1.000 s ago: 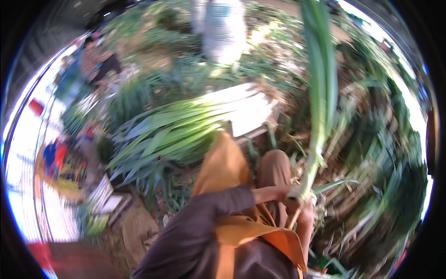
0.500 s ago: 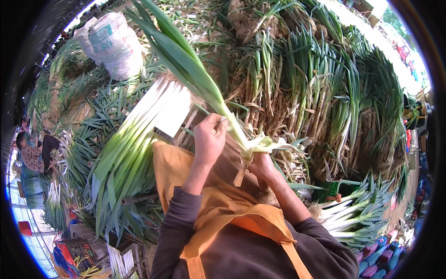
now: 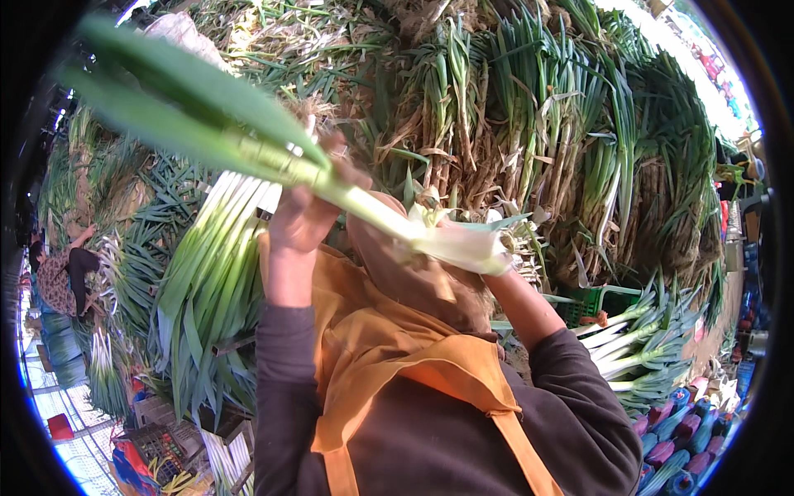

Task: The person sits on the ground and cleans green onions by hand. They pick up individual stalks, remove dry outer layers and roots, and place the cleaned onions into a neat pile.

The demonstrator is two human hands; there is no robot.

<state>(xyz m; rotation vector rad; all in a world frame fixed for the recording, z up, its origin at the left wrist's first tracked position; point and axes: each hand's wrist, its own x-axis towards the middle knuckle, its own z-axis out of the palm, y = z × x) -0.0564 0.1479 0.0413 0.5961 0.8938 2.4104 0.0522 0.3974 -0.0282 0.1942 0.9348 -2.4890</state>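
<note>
A large leek [image 3: 372, 213] slants across in front of me, its green leaves pointing up to the far left and blurred by motion. My left hand [image 3: 299, 221] is closed round the stalk just below where the leaves fan out. At the lower end, a loose, pale outer layer [image 3: 459, 248] is peeled back from the stalk. My right hand [image 3: 495, 277] is closed at that end, its fingers mostly hidden behind the peeled layer. An orange apron [image 3: 389, 347] covers my front below the hands.
Cleaned leeks [image 3: 203, 281] lie in a bundle to my left. Untrimmed leeks [image 3: 538, 140] stand massed at the far right. Near right are a green crate [image 3: 585, 307] and more white-stemmed leeks [image 3: 633, 351]. Another person [image 3: 59, 277] is at the far left.
My left hand has moved left and up along the stalk. The leek has tilted flatter, its leaves swinging left. More of the outer layer now hangs loose by my right hand.
</note>
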